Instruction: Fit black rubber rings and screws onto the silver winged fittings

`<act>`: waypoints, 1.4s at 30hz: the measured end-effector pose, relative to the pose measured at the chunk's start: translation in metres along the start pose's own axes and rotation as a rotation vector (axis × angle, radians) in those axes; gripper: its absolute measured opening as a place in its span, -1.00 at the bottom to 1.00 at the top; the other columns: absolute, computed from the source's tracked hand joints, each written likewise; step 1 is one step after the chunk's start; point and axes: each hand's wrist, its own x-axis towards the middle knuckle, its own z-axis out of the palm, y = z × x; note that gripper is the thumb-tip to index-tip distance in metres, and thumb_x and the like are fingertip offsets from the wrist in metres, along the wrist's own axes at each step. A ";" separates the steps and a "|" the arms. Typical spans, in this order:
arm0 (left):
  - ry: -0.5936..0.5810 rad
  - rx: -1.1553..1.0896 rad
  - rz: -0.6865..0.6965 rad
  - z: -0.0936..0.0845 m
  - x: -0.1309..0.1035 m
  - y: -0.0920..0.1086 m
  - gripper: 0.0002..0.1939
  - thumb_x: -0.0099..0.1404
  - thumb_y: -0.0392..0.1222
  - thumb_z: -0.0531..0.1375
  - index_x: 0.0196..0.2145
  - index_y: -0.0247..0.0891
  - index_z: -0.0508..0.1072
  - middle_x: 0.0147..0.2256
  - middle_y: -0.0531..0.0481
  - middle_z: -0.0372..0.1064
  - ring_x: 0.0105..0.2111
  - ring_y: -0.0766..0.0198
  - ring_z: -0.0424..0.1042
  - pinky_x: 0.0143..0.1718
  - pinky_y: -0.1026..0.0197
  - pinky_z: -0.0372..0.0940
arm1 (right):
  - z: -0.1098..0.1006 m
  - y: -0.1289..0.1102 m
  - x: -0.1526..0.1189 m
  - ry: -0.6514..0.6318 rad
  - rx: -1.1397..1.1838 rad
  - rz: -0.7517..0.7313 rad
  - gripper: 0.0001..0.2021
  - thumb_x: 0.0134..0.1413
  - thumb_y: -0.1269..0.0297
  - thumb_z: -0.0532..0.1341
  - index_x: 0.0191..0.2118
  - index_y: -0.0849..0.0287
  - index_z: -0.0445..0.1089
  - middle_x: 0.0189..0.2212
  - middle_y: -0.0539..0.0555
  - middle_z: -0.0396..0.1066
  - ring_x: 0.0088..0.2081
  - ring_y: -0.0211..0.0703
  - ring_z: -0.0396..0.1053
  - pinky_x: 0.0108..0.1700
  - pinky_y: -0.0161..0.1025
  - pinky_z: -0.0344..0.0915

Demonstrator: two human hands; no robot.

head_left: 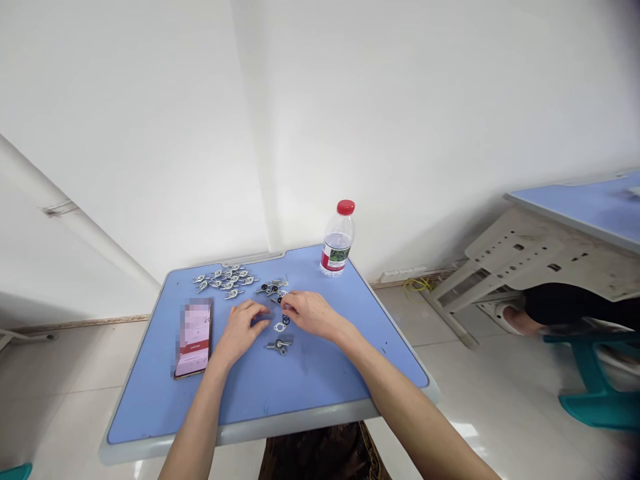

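My left hand [245,328] rests over the blue desktop with its fingers curved, thumb apart from the fingertips and nothing visible between them. Opposite it, my right hand [311,313] has its fingertips pinched together beside a cluster of small metal parts with black round pieces [270,289]; what they hold, if anything, is hidden. Just below the right fingertips lie a black ring [286,320] and a flat oval plate with a hole [280,327]. Nearer to me sits a small metal valve-like fitting [280,345], touched by neither hand.
Several similar metal fittings [227,280] lie grouped at the desk's back left. A phone [195,340] with a lit screen is left of my left forearm. A water bottle with a red cap [337,247] stands at the back right. Another desk [590,207] and a person's foot [517,319] are to the right.
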 end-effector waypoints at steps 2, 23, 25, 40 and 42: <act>-0.031 -0.016 0.025 0.005 0.003 0.004 -0.88 0.21 -0.19 0.19 -0.27 -0.17 0.47 -0.25 0.02 0.38 -0.24 0.18 0.36 -0.15 0.12 0.10 | 0.000 0.000 0.000 0.003 0.001 -0.006 -0.89 0.18 0.41 0.12 -0.27 0.19 0.39 -0.32 0.05 0.46 -0.35 -0.25 0.35 -0.40 -0.34 -0.01; -0.071 -0.009 -0.016 0.007 0.006 0.011 -0.96 0.15 -0.31 0.15 -0.39 -0.22 0.37 -0.30 0.02 0.37 -0.25 0.18 0.32 -0.19 0.15 0.11 | 0.004 0.002 0.001 -0.009 -0.019 -0.010 -0.90 0.14 0.41 0.12 -0.31 0.17 0.39 -0.34 0.03 0.47 -0.36 -0.24 0.35 -0.42 -0.34 -0.02; -0.066 -0.070 -0.038 0.008 0.007 0.009 -0.97 0.14 -0.31 0.15 -0.41 -0.22 0.36 -0.36 0.04 0.35 -0.31 0.21 0.31 -0.24 0.18 0.11 | 0.003 0.001 0.001 -0.030 -0.014 -0.010 -0.90 0.14 0.41 0.12 -0.31 0.18 0.39 -0.35 0.03 0.46 -0.37 -0.24 0.35 -0.42 -0.35 -0.01; 0.028 -0.385 -0.108 0.009 0.012 -0.004 -0.92 0.13 -0.25 0.13 -0.41 -0.25 0.42 -0.45 0.04 0.37 -0.43 0.27 0.33 -0.38 0.24 0.21 | 0.008 -0.003 0.002 -0.076 -0.085 0.002 -0.86 0.16 0.41 0.08 -0.31 0.21 0.39 -0.34 0.09 0.47 -0.35 -0.22 0.37 -0.41 -0.33 0.00; 0.042 -0.411 -0.114 0.010 0.013 -0.007 -0.92 0.13 -0.26 0.13 -0.41 -0.26 0.42 -0.46 0.03 0.37 -0.44 0.27 0.33 -0.38 0.24 0.21 | 0.004 -0.002 0.001 -0.064 -0.091 0.020 -0.86 0.16 0.40 0.08 -0.29 0.19 0.38 -0.35 0.07 0.47 -0.35 -0.23 0.36 -0.40 -0.34 0.00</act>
